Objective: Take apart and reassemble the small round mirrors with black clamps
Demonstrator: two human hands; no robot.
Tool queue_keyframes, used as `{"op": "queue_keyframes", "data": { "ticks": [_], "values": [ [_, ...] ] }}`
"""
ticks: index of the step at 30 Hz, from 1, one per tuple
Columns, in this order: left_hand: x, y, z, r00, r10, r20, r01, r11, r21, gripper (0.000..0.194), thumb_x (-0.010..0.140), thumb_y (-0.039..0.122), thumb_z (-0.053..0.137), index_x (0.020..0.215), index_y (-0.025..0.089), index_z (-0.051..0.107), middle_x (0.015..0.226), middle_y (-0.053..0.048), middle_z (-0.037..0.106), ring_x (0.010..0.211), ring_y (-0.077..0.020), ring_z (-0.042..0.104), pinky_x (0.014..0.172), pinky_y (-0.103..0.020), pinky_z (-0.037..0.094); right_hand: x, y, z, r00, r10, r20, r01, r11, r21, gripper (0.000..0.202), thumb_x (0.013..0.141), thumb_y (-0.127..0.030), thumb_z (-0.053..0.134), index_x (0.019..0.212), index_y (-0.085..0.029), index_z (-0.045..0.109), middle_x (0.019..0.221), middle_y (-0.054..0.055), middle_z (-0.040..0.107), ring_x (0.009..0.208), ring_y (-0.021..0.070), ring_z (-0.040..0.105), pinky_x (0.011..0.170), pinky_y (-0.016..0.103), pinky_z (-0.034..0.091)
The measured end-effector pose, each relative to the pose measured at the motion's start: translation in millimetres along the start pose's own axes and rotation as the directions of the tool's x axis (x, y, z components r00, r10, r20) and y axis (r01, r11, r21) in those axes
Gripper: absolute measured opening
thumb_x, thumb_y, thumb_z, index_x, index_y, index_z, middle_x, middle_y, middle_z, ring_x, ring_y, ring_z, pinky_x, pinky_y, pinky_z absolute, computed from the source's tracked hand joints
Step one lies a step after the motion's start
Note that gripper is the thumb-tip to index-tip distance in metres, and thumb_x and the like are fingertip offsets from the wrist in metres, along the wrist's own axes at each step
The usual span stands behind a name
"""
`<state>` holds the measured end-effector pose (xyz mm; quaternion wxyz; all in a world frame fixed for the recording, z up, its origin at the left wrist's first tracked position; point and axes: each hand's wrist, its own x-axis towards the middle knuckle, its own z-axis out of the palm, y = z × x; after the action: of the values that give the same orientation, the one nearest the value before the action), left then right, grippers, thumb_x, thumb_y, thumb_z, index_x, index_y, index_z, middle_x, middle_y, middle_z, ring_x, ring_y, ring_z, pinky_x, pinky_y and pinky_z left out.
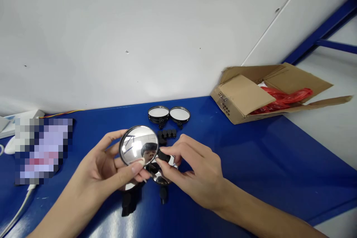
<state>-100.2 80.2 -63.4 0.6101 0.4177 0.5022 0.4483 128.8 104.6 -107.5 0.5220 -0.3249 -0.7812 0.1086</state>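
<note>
A round convex mirror [136,143] with a dark rim is held up by my left hand [111,167], thumb across its lower front edge and fingers behind. At the mirror's right edge, my right hand [192,167] pinches a small black clamp piece [164,156] between thumb and fingers. Whether that piece is joined to the mirror I cannot tell. Below and behind my hands lie more round mirrors, one [161,179] under my right fingers and another largely hidden by my left hand. Their black mounts [128,202] point toward me.
Two round mirrors [158,112] lie side by side near the wall. Several small black caps [169,133] sit in a row before them. An open cardboard box [231,100] holds a red plastic bag [284,98]. A phone [46,152] with a white cable lies at left on the blue table [251,163].
</note>
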Motion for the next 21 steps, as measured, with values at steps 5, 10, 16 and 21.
{"op": "queue_keyframes", "data": {
  "ticks": [5, 10, 16, 21],
  "values": [
    [4.0, -1.3, -8.5, 1.0, 0.009, -0.024, -0.008, 0.999, 0.053, 0.077, 0.089, 0.045, 0.095, 0.155, 0.027, 0.062, 0.092, -0.006, 0.086, 0.085, -0.0308, 0.088, 0.06, -0.025, 0.066, 1.9, 2.1, -0.6, 1.0, 0.028, -0.014, -0.028, 1.0, 0.015, 0.013, 0.099, -0.013, 0.078, 0.104, -0.022, 0.07, 0.078, -0.002, 0.067, 0.064, 0.0119, 0.06, 0.059, 0.026, 0.053],
    [2.6, -7.9, -14.7, 0.998, 0.014, -0.059, -0.009, 0.997, 0.076, 0.072, 0.095, 0.05, 0.09, 0.159, 0.031, 0.063, 0.092, -0.005, 0.087, 0.085, -0.0261, 0.087, 0.068, -0.023, 0.067, 3.1, 5.1, -7.4, 0.988, -0.067, 0.136, 0.051, 0.992, 0.116, 0.025, 0.097, -0.028, 0.09, 0.11, -0.021, 0.07, 0.086, 0.001, 0.072, 0.072, 0.015, 0.065, 0.065, 0.029, 0.057],
    [4.2, -6.8, -20.7, 0.998, -0.039, -0.055, 0.047, 0.987, 0.155, 0.065, 0.094, 0.057, 0.088, 0.15, 0.028, 0.075, 0.093, -0.007, 0.087, 0.078, -0.027, 0.087, 0.065, -0.028, 0.07, 4.0, 8.4, -17.1, 0.964, 0.068, 0.257, -0.084, 0.995, 0.053, 0.073, 0.076, -0.047, 0.106, 0.134, -0.024, 0.069, 0.125, 0.01, 0.062, 0.111, 0.0247, 0.068, 0.091, 0.037, 0.066],
    [2.0, -9.0, -22.5, 0.995, -0.078, 0.068, 0.062, 0.974, 0.219, 0.062, 0.097, 0.058, 0.084, 0.152, 0.031, 0.075, 0.094, -0.007, 0.089, 0.088, -0.0279, 0.088, 0.077, -0.029, 0.072, 5.9, 11.3, -21.4, 0.895, 0.009, 0.445, -0.05, 0.995, 0.082, 0.117, 0.071, -0.053, 0.107, 0.166, -0.024, 0.044, 0.166, 0.018, 0.047, 0.156, 0.0338, 0.047, 0.129, 0.048, 0.048]
  ]
}}
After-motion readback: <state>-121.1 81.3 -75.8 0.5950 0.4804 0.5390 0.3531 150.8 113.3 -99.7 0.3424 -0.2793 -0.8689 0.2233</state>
